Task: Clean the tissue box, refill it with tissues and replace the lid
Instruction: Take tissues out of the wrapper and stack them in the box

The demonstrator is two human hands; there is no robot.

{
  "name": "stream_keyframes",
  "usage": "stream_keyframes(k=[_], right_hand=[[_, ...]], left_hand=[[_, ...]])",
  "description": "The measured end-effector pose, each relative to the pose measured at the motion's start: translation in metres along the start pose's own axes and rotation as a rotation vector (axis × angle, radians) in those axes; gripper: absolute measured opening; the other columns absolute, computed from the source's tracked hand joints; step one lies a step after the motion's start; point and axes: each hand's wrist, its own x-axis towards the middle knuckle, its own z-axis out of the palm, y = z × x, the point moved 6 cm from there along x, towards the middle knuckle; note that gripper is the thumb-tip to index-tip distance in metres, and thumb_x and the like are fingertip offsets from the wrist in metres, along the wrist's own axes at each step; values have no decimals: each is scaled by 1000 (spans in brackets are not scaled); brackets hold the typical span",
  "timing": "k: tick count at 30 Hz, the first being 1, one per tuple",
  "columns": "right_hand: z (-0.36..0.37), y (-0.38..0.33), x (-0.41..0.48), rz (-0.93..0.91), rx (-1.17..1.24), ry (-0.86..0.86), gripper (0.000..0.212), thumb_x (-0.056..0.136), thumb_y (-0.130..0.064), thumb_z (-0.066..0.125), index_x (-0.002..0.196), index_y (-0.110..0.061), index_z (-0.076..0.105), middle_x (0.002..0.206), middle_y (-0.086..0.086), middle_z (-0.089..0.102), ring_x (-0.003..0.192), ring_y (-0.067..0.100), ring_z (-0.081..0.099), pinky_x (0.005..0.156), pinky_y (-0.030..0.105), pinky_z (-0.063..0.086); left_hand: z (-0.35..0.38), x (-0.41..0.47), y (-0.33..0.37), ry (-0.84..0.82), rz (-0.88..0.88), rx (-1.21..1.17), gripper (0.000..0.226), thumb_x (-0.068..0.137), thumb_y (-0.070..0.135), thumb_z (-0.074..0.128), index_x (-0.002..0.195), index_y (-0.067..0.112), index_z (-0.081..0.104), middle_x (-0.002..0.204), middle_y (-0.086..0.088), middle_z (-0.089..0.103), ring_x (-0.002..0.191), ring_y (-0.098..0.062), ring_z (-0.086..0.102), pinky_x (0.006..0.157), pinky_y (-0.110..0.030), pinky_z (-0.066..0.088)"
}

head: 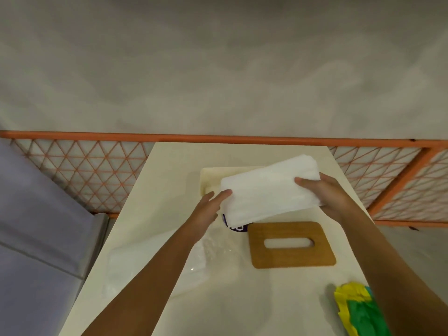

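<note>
Tissue stack (266, 187) spans both hands: right hand (332, 197) pinches its right end, thumb on top; left hand (208, 207) presses straight, close-set fingers against its left end. Beyond the fingertips lies the tissue box (211, 175), the wooden lid (291, 243) nearer.

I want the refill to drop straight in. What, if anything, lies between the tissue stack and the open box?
Nothing visible does. The tissue stack, held by the left hand and right hand, hangs over the box; the wooden lid lies on the table nearer the person. The stack hides most of the box's inside.
</note>
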Motion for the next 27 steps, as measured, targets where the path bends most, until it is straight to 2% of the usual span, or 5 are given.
stream_keyframes(k=[3,12,16,21,27], right_hand=[[3,-3,-1,-6,34,-25,27,83,-12,64,109,-15,55,97,-1,65,89,17,62,74,28,51],[26,27,3,165,-100,-225,31,76,-22,71,104,-18,59,103,5,67,97,23,63,80,35,54],[35,30,15,170,-97,-209,20,77,-17,71,94,-19,61,100,3,68,94,19,63,81,34,53],[52,10,44,68,-3,-163,19,78,-15,71,95,-20,63,107,3,68,101,21,64,94,38,50],[71,2,95,36,34,-64,42,79,-14,70,119,-8,58,117,9,63,108,29,60,96,42,49]], left_hand=[[21,6,2,-99,-6,-195,30,86,38,60,111,22,61,117,-3,67,108,-21,62,97,-35,46],[14,5,11,-138,50,-192,43,77,17,69,119,16,60,116,-9,67,104,-27,64,67,-31,55],[-5,15,19,-108,92,-163,45,65,12,67,110,15,63,111,-9,67,102,-26,64,78,-37,55],[-28,36,54,31,199,-36,32,83,7,64,114,14,62,111,-7,68,106,-27,63,99,-45,47],[-47,77,82,206,241,48,29,90,10,57,119,16,54,116,-4,58,104,-23,55,92,-35,47]])
